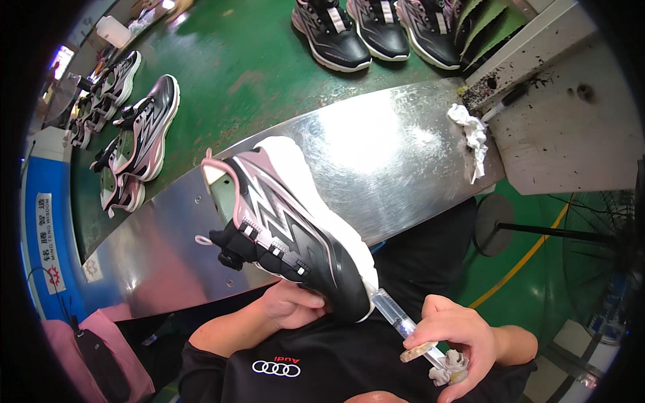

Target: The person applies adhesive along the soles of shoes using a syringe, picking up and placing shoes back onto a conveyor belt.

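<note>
A black sneaker with pink trim, silver zigzag stripes and a thick white sole is tilted over the near edge of the metal plate, its toe toward me. My left hand is closed on the toe end from below; some of its fingers are hidden by the shoe. A clear syringe is gripped in my right hand, its tip at the toe where sole and upper meet. On the syringe, by my fingers, sits a beige disc. Crumpled whitish tissue is tucked in the same hand.
The curved metal plate fronts a green tabletop. Matching sneakers stand at the back and left. Crumpled white tissue and a dark-handled brush-like tool lie by a stained metal panel at right.
</note>
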The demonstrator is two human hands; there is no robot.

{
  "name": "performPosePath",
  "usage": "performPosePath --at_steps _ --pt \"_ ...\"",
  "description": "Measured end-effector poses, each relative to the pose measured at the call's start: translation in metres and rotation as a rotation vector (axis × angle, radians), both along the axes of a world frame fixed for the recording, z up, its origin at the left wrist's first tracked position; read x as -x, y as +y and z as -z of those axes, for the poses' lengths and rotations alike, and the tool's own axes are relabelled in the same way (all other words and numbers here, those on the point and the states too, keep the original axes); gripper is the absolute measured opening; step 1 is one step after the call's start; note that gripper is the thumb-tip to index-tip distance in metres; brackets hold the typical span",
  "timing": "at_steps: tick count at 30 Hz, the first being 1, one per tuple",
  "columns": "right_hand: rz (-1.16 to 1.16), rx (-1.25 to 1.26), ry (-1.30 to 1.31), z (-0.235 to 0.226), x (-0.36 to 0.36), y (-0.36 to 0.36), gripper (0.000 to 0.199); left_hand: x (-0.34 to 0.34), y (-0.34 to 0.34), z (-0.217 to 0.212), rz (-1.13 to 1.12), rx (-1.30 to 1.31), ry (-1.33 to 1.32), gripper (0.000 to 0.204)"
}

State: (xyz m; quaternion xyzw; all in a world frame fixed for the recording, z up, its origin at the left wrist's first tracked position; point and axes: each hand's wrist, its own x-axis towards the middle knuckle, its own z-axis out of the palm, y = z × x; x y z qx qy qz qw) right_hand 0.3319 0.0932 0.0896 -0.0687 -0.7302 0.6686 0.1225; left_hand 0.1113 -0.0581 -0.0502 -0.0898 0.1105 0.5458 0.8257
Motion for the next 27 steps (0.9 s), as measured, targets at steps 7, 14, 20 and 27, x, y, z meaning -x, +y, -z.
performPosePath --at_steps 7,14,20,27 --pt "0.061 -0.107 -0.017 -0.013 -0.018 -0.003 0.070 -0.011 0.030 0.001 0.070 -0.107 0.019 0.041" --pt "0.103 -0.178 -0.001 -0.015 -0.027 -0.005 0.069 -0.017 0.047 -0.008 0.058 -0.112 0.111 0.038" --pt "0.157 -0.229 0.002 -0.013 -0.029 -0.010 0.071 -0.018 0.056 -0.011 0.028 -0.154 0.106 0.036" --pt "0.222 -0.341 0.010 -0.002 -0.031 -0.018 0.071 -0.020 0.066 -0.007 0.031 -0.154 0.087 0.043"
